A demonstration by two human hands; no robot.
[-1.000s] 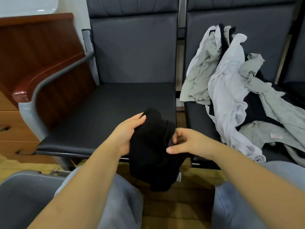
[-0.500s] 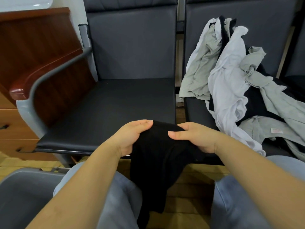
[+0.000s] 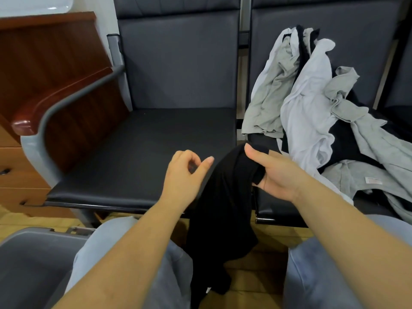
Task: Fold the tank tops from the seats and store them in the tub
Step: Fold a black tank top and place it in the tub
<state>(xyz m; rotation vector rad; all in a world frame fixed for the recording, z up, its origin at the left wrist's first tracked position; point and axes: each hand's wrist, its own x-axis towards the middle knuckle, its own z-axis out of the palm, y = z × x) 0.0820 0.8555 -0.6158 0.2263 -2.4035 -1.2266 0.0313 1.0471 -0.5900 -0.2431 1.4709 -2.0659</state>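
Note:
A black tank top (image 3: pixel 223 208) hangs down between my knees, in front of the two dark seats. My right hand (image 3: pixel 274 172) grips its top edge, thumb over the fabric and fingers underneath. Just left of the top, my left hand (image 3: pixel 185 172) hovers over the front of the left seat (image 3: pixel 145 152) with fingers loosely curled and nothing in them. A heap of grey, white and black tank tops (image 3: pixel 312 121) lies on the right seat and against its backrest. The grey tub (image 3: pixel 33 253) stands on the floor at the lower left, beside my left knee.
The left seat has a wooden armrest (image 3: pixel 58 101) on a grey metal frame at its left side. Wooden drawers (image 3: pixel 13 170) stand behind that. The floor between the seats and my knees is wood.
My left hand has let go of the black tank top and drawn a little to the left. My right hand has moved right and up with the top, which now hangs from it alone.

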